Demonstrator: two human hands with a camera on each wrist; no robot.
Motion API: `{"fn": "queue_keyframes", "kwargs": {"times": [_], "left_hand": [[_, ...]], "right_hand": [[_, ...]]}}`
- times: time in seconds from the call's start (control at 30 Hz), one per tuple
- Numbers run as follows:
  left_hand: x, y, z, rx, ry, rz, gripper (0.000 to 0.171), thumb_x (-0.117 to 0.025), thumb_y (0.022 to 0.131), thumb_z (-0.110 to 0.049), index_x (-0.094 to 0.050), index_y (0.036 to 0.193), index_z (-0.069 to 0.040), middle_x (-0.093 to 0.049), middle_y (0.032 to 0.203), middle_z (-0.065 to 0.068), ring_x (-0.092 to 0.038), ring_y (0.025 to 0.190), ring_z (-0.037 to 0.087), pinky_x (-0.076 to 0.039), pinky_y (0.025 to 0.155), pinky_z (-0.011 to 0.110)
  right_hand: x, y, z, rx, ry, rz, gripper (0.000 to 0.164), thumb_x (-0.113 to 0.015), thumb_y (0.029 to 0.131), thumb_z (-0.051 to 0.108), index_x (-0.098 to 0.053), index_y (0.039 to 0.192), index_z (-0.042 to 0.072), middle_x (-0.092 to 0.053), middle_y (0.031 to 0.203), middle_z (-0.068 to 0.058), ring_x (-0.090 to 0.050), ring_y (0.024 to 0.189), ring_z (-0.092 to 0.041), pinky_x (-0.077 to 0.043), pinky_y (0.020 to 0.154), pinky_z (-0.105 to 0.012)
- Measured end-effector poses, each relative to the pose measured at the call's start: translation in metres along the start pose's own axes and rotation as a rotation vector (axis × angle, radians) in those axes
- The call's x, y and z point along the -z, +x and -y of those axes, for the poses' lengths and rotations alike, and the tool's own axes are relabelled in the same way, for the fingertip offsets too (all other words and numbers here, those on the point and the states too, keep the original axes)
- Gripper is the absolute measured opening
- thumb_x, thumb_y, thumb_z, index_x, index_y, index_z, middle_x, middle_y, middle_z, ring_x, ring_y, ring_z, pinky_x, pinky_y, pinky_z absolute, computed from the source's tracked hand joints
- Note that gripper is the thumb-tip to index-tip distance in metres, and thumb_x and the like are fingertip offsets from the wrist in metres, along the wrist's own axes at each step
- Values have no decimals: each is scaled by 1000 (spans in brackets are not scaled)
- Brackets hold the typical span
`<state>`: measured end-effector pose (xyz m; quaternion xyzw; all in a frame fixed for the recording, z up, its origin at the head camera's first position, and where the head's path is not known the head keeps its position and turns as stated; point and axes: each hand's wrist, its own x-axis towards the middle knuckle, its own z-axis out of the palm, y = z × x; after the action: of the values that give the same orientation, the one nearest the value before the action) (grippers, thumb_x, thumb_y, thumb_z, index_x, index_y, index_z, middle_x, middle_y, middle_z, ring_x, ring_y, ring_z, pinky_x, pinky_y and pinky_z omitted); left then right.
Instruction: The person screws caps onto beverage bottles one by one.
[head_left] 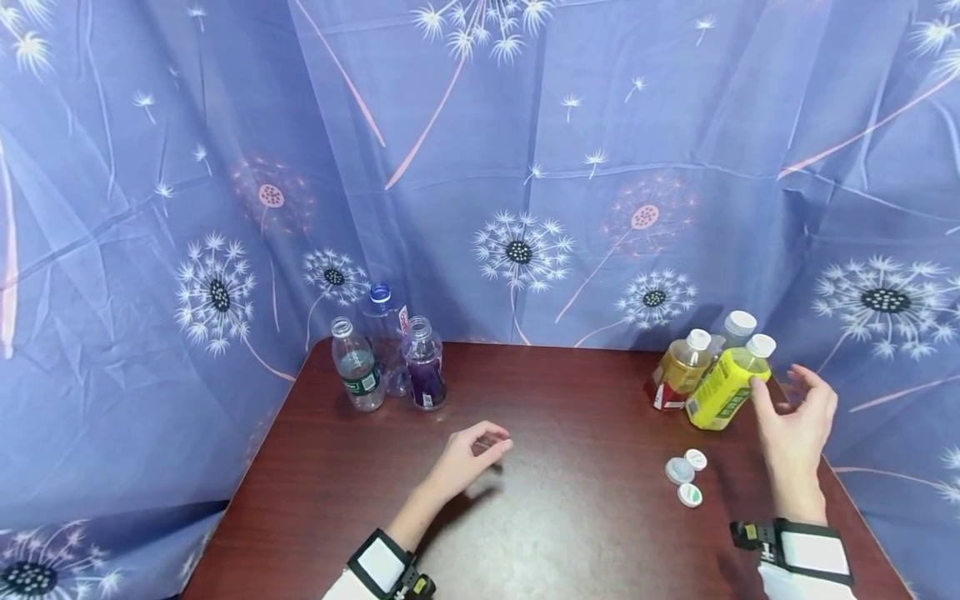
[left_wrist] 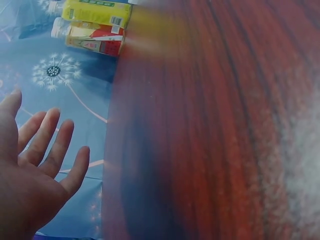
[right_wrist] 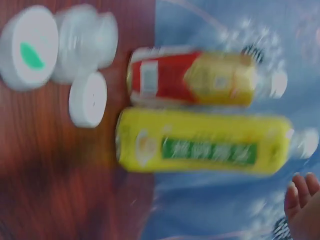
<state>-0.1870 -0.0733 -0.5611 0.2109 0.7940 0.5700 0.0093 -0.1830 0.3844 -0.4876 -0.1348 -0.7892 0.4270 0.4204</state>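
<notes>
Nearest to us is the black-and-white wrist mount strapped behind the left hand, which hovers over the dark-red wooden table, holding nothing, fingers gently curved. Over at the far right corner stands a yellow plastic bottle with a green panel, white-capped; the right hand is beside it, thumb and fingers parted, gripping nothing. Whether the thumb touches it, I can't tell.

A clumsy nudge there could topple it into the amber bottle with a red-and-gold label close alongside; a low forearm might scatter the three loose caps.

From the right wrist, the green panel faces straight on, fingertips apart from the neck. Only the head view takes in the three uncapped, clear plastic bottles at the far left. The left wrist shows its own palm, fingers spread.
</notes>
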Motion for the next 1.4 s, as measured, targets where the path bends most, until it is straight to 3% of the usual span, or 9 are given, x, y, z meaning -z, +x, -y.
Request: {"fn": "queue_keyframes", "kwargs": {"times": [0.13, 0.3, 0.53, 0.83, 1.13, 1.3, 1.4], "left_hand": [[1, -1, 0, -18, -8, -7, 23, -71, 101, -25, -73, 114, -6, -77, 101, 3, -73, 86, 14, -61, 83, 29], [2, -2, 0, -23, -18, -9, 21, -71, 100, -23, -73, 114, -6, -77, 101, 5, -73, 85, 15, -61, 83, 29], [2, -2, -1, -19, -23, -13, 26, -72, 100, -21, -71, 116, -1, -78, 102, 6, -73, 85, 16, -61, 82, 30], [-1, -2, -3, -23, 2, 12, 31, -71, 100, -24, -70, 120, 1, -77, 104, 6, -74, 89, 21, -62, 84, 32], [-4, -2, 0, -67, 17, 4, 29, -73, 99, -20, -70, 117, 3, -77, 103, 9, -74, 92, 18, -63, 84, 32], [2, 0, -1, -87, 57, -78, 27, -77, 95, -19, -72, 115, -1, -77, 102, 5, -72, 92, 15, -63, 82, 34], [10, 4, -2, -129, 125, -247, 29, -82, 91, -21, -73, 114, -4, -76, 101, 3, -71, 92, 16, -63, 81, 39]], "right_hand": [[-8, -18, 23, 119, 38, 24, 39, -74, 92, 8, -65, 128, -4, -48, 107, 25, -52, 84, 9, -40, 72, -7], [-27, -46, 46, 218, 120, 170, 38, -76, 85, -7, -67, 122, -8, -54, 106, 20, -55, 89, 8, -42, 73, -4], [-43, -84, 71, 277, 209, 363, 42, -78, 82, -13, -69, 121, -4, -62, 106, 10, -60, 93, -3, -44, 78, -7], [-70, -129, 71, 410, 217, 497, 45, -82, 71, -18, -68, 113, -7, -63, 95, -10, -60, 79, -27, -50, 68, -20], [-72, -133, 67, 388, 215, 563, 46, -83, 76, -12, -68, 118, 1, -64, 100, -5, -61, 85, -25, -51, 70, -20], [-69, -132, 66, 363, 221, 581, 44, -83, 79, -10, -68, 118, 2, -65, 100, -9, -62, 86, -23, -52, 71, -18], [-68, -133, 66, 339, 225, 592, 42, -82, 80, -11, -68, 117, 2, -65, 100, -11, -62, 86, -23, -52, 73, -18]]}}
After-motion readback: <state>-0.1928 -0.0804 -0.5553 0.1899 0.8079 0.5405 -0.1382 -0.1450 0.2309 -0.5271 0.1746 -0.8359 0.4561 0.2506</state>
